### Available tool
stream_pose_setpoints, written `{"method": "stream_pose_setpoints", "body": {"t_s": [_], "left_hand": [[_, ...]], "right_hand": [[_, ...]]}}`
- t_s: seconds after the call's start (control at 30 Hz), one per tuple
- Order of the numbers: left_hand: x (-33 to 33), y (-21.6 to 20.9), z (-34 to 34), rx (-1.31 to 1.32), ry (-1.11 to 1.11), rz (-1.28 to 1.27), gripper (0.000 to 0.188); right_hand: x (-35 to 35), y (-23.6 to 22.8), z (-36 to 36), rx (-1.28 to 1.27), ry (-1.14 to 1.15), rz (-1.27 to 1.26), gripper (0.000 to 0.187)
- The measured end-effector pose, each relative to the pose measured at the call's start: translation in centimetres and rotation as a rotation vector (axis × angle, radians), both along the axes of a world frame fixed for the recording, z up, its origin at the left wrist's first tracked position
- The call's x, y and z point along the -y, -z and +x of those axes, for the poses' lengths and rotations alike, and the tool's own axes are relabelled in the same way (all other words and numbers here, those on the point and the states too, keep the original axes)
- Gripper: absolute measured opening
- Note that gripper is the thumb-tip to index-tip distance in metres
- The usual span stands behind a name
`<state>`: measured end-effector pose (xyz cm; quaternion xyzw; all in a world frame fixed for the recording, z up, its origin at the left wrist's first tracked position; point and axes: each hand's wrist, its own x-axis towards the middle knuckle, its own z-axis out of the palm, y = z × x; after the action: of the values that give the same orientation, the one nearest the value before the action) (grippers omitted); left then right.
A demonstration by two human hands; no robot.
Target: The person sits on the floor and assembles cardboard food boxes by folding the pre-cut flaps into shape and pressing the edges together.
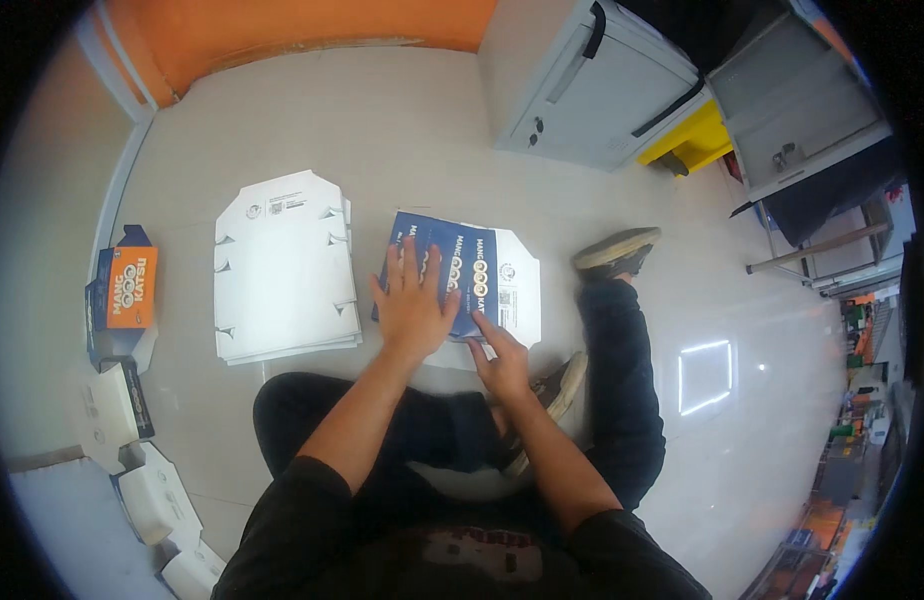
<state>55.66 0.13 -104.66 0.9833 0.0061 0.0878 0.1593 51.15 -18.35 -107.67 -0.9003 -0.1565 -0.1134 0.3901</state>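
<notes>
A cardboard box blank lies on the floor in front of me, with a dark blue printed panel (464, 275) folded over and a white part (520, 300) showing at its right. My left hand (412, 310) presses flat on the blue panel, fingers spread. At the panel's lower right corner, my right hand (504, 365) grips the near edge between index finger and thumb; the other fingers are curled and partly hidden. To the left sits a stack of flat white box blanks (285, 270) with cut slots along both sides.
A blue and orange box (132, 287) stands by the left wall, with several white cartons (162, 495) nearer me. My legs (622, 390) and shoes (617, 252) flank the work on the right. A grey metal cabinet (582, 100) and a yellow object (697, 138) are at the back.
</notes>
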Motion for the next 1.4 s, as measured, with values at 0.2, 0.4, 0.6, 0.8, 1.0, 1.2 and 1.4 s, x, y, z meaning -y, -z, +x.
{"method": "stream_pose_setpoints", "body": {"t_s": [0.2, 0.4, 0.6, 0.8, 1.0, 1.2, 1.4], "left_hand": [[-0.1, 0.1, -0.1, 0.018, 0.007, -0.021, 0.073], [-0.1, -0.6, 0.0, -0.020, 0.031, -0.025, 0.085], [0.0, -0.8, -0.1, -0.039, 0.033, -0.050, 0.094], [0.2, -0.9, 0.1, -0.068, 0.021, -0.019, 0.097], [0.4, -1.2, 0.0, -0.105, 0.023, 0.011, 0.099], [0.5, -1.0, 0.1, -0.101, 0.022, 0.017, 0.100], [0.3, -0.7, 0.1, -0.097, 0.022, 0.005, 0.100]], "right_hand": [[-0.7, 0.6, -0.5, 0.091, 0.062, 0.045, 0.053], [-0.9, 0.3, -0.3, 0.108, 0.069, -0.072, 0.054], [-0.6, 0.1, -1.0, -0.156, 0.202, -0.002, 0.077], [2.2, 2.4, -1.3, -0.261, 0.188, 0.129, 0.056], [1.5, 2.5, -1.3, -0.194, 0.200, 0.145, 0.017], [1.1, 2.4, -1.0, -0.220, 0.212, 0.170, 0.016], [1.1, 2.1, -0.9, -0.302, 0.188, 0.140, 0.016]]}}
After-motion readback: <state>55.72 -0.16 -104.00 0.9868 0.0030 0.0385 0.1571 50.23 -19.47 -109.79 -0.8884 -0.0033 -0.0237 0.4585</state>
